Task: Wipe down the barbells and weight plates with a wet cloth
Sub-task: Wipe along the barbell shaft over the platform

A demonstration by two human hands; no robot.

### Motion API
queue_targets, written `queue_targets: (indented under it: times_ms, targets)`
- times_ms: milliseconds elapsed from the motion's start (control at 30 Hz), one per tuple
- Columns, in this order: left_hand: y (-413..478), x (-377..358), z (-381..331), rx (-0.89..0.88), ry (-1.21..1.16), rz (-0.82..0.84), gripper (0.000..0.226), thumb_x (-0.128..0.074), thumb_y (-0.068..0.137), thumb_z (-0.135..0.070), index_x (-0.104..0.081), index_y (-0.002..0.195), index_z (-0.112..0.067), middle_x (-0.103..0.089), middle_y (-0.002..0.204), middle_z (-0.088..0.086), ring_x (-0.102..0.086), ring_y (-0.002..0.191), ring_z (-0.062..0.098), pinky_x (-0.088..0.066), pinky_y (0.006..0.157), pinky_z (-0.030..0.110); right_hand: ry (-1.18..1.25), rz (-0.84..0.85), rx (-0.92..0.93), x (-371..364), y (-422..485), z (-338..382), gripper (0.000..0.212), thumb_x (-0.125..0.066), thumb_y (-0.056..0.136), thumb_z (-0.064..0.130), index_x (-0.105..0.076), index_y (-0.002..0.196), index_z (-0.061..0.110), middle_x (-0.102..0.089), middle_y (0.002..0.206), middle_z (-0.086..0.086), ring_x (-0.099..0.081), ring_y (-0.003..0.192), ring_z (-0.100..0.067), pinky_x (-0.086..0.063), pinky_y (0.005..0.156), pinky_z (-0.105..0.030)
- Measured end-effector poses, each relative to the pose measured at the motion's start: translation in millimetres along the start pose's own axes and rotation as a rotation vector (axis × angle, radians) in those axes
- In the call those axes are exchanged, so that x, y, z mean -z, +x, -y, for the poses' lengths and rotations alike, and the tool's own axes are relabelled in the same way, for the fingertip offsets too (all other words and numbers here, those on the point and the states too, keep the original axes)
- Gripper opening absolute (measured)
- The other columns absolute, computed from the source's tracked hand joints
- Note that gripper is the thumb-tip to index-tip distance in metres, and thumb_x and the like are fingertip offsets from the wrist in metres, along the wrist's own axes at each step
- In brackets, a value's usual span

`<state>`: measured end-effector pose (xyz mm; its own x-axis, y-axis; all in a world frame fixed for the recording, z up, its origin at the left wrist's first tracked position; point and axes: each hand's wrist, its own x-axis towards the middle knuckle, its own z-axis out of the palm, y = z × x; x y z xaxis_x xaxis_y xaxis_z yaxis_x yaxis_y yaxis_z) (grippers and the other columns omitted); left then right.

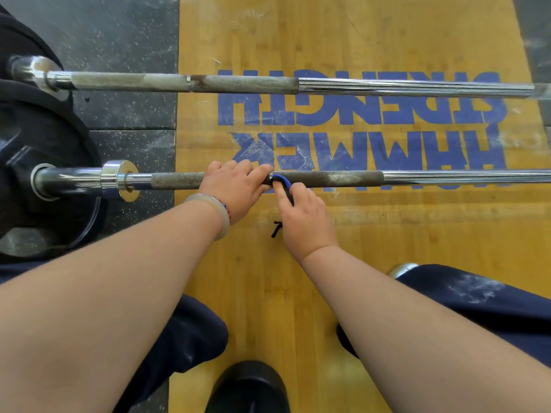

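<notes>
Crouched over the near barbell (pixel 343 177), which lies flat across the yellow wooden platform (pixel 387 248) and runs left to right. My left hand (pixel 235 189) is on its dark knurled section, fingers curled over the top of the shaft, gripping it. My right hand (pixel 304 222) is just beside it on the right, the two hands nearly touching. It pinches a small blue-and-black cloth (pixel 283 184) between thumb and fingers, tight grip, with the cloth's front edge pressed on the bar. The rest of the cloth is bunched under my fingers, and I can't tell how much of it there is. At the bar's left end there's a shiny collar (pixel 119 180), then the sleeve passing through a black weight plate (pixel 44 162) that sits on the speckled rubber floor (pixel 119 31). The far barbell (pixel 238 84) lies parallel and well apart, with nobody touching it; its knurling looks chalky grey. Blue lettering (pixel 357 108) on the platform sits between the two bars, upside down from here. There's a pale bangle (pixel 214 210) on my left wrist. A short black scrap (pixel 276 228) lies on the wood near my right hand. My dark trousers (pixel 492 302) show at both sides, with chalk smudges on the right knee, and a black shoe (pixel 247 389) is at the bottom.
</notes>
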<state>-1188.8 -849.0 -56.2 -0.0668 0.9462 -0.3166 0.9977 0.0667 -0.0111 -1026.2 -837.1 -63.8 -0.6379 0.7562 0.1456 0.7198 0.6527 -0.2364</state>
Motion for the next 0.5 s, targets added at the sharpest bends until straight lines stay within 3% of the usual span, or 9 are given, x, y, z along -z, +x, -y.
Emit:
queue_targets:
  times_ms: [167,333,433,500]
  targets:
    - [6.4,4.3,4.9,-0.062,0.007,0.037,0.044,-0.018,0.1,-0.047,-0.026,0.14,-0.031,-0.054,0.112,-0.002,-0.055,0.094,0.022,-0.036,0.074,0.034,0.072,-0.042,-0.269,4.5,4.6,-7.0,0.069,-0.074,0.057,-0.013,-0.059,0.123,-0.001,-0.053,0.079,-0.015,-0.053,0.063,-0.032,-0.046,0.055,-0.033]
    - [6.2,3.9,4.3,-0.064,-0.003,0.024,0.046,-0.017,0.101,-0.047,-0.025,0.142,-0.031,-0.054,0.112,-0.001,-0.056,0.097,0.023,-0.036,0.074,0.035,0.065,0.058,-0.093,4.3,11.8,9.7,0.059,-0.075,0.055,-0.009,-0.066,0.113,0.0,-0.053,0.076,-0.015,-0.052,0.059,-0.031,-0.041,0.051,-0.031]
    - [5.7,3.2,4.9,-0.07,0.003,0.017,0.044,-0.018,0.101,-0.047,-0.027,0.141,-0.031,-0.054,0.111,-0.002,-0.055,0.094,0.022,-0.037,0.075,0.035,0.072,0.113,-0.313,14.2,13.8,-3.1,0.06,-0.058,0.081,-0.005,-0.045,0.139,0.006,-0.051,0.1,-0.015,-0.051,0.085,-0.032,-0.041,0.07,-0.038]
    - [5.6,1.9,4.8,-0.071,0.003,0.006,0.043,-0.019,0.101,-0.047,-0.027,0.14,-0.031,-0.054,0.111,-0.002,-0.055,0.093,0.022,-0.038,0.075,0.035,0.059,0.14,-0.374,14.3,14.3,-2.5,0.062,-0.052,0.087,-0.003,-0.035,0.145,0.008,-0.048,0.109,-0.013,-0.048,0.094,-0.029,-0.039,0.078,-0.036]
